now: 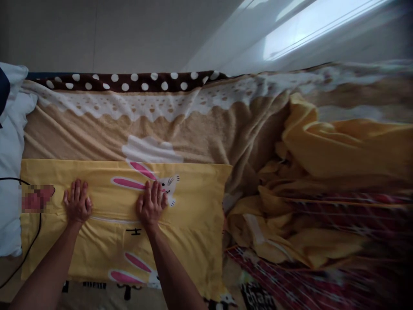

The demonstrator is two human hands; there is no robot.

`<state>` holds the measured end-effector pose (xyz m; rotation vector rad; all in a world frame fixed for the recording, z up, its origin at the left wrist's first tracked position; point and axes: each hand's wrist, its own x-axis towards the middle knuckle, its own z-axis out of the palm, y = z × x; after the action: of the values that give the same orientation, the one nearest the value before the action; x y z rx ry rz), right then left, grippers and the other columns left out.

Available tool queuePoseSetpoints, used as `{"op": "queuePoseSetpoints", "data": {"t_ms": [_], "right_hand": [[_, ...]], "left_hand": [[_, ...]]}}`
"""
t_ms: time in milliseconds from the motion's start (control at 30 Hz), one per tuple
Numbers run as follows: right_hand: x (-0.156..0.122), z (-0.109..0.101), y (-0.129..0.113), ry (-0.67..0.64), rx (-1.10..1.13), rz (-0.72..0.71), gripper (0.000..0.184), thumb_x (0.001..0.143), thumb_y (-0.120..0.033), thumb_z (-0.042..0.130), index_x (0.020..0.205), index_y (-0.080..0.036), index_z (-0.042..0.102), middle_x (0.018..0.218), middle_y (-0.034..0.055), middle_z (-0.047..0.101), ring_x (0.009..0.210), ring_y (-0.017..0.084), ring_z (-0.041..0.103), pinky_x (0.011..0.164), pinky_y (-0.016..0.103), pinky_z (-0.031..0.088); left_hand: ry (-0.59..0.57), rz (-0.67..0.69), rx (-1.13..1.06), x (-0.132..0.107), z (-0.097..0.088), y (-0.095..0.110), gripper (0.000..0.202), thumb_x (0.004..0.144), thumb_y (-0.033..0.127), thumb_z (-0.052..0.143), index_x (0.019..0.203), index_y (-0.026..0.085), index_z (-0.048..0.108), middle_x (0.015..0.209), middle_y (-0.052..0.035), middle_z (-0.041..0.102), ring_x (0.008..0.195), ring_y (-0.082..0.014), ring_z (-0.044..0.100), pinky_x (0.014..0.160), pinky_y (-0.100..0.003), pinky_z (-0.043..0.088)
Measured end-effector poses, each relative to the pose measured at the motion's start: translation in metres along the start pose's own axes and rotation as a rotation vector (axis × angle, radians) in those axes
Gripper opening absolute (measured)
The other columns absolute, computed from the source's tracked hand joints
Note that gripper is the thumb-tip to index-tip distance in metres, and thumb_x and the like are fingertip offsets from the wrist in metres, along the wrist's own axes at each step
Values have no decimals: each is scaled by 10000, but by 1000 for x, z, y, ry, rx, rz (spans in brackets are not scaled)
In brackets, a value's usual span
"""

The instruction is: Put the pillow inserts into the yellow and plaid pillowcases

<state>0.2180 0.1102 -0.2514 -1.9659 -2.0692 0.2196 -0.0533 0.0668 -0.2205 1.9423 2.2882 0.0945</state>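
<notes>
A yellow pillowcase (193,202) printed with white rabbits lies spread out in front of me. My left hand (77,203) rests flat on its left half, fingers pointing away from me. Flat on the middle, partly over a rabbit's face, lies my right hand (151,204). Both hands touch only the cloth and grip nothing. Between them runs a pale line (112,220) across the cloth, with wrinkles along it. Below it I see a second rabbit print (134,271), partly covered by my right forearm.
Beneath lies a beige blanket (193,137) with a polka-dot edge (135,82). White bedding (11,172) is at the left, near a black cable (39,232). At the right are crumpled yellow cloth (355,146) and red plaid fabric (274,280). A pale floor (145,34) lies beyond.
</notes>
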Motion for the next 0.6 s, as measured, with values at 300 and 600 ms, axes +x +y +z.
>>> {"op": "queuePoseSetpoints", "data": {"t_ms": [300,600], "right_hand": [[0,3,-2,-14,-12,24,700,919,-255,423,1581,-186,204,1561,195,390,1429,312,384,1144,548,258],[7,5,-4,3,-18,14,719,915,-271,439,1583,-184,190,1555,181,406,1435,295,377,1152,519,257]], "left_hand": [[0,-2,1,3,-1,4,636,926,348,398,1543,204,336,1582,-162,351,1475,-307,323,1197,-562,129],[-83,-2,55,-15,-38,-67,545,985,346,408,1522,254,381,1581,-145,364,1495,-303,277,1205,-601,150]]}}
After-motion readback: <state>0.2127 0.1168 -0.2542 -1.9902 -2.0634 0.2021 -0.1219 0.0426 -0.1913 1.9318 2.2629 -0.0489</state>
